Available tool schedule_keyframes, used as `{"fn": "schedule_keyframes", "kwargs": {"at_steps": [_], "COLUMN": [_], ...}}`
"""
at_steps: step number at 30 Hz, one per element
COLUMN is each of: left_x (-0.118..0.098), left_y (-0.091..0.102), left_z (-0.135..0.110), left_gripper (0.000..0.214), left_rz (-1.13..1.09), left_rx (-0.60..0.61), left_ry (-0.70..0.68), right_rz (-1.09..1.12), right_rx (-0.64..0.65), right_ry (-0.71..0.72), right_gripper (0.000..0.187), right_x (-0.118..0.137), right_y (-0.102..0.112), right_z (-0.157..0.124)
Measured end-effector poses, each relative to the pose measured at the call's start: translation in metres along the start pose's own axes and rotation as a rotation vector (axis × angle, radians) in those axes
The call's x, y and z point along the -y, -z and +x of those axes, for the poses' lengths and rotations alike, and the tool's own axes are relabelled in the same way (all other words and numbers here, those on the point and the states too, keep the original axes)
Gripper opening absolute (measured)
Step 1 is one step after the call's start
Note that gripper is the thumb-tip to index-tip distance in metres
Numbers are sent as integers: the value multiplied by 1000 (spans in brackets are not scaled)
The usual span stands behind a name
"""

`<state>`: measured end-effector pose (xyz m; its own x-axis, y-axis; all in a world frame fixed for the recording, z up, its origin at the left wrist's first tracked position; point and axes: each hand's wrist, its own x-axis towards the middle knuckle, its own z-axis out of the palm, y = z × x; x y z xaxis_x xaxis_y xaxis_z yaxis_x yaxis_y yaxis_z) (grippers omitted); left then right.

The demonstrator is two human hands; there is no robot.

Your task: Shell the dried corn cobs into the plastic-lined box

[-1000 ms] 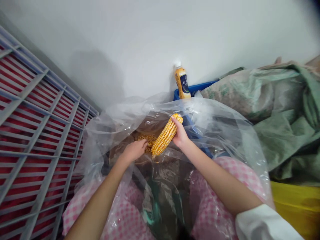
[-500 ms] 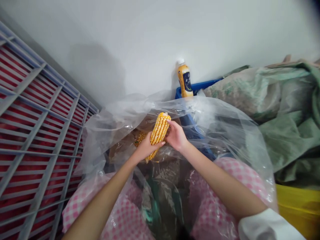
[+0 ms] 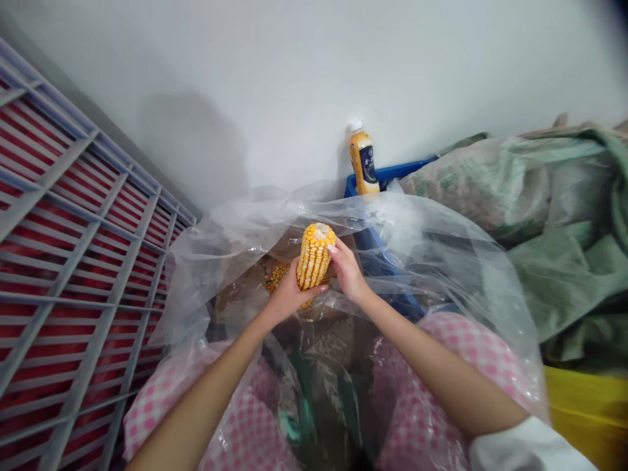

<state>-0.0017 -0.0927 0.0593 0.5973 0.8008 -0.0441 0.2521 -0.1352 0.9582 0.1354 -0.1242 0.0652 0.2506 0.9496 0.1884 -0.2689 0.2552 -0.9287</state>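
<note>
Between your hands: the corn cob (image 3: 314, 256) stands nearly upright, above loose kernels (image 3: 277, 276).
Left hand (image 3: 293, 294): fingers (image 3: 314, 288) pressed together, curled around the cob's lower end.
Right hand (image 3: 347, 269): fingertips (image 3: 334, 249) pinching the cob's side.
Around both: clear plastic bag (image 3: 255, 219).

A white sleeve (image 3: 524, 448) with a loose, wide cuff covers the person's right arm near the elbow, ending well short of the wrist and leaving the right forearm (image 3: 441, 373) and right hand (image 3: 348, 271) bare. The left forearm (image 3: 196, 399) and left hand (image 3: 292, 294) are also bare, with no ring, watch or glove in view. Pink-and-white gingham cloth (image 3: 471, 340) covers the lap.
</note>
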Motion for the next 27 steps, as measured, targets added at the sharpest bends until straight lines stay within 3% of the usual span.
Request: {"fn": "schedule_keyframes", "kwargs": {"at_steps": [7,15,27], "left_x": [6,4,9], "left_y": [-5,-13,-23], "left_z": [-2,-6,-12], "left_gripper": [69,69,68], "left_rz": [8,-8,-23], "left_rx": [-14,-2,0], "left_ry": [-41,-21,-15], "right_rz": [-204,-417,-389], "right_rx": [15,-84,-153], "right_ry": [103,146,60], "right_gripper": [46,41,32], "right_x": [0,-3,-1], "right_y": [2,3,2], "right_z": [-2,-6,-7]}}
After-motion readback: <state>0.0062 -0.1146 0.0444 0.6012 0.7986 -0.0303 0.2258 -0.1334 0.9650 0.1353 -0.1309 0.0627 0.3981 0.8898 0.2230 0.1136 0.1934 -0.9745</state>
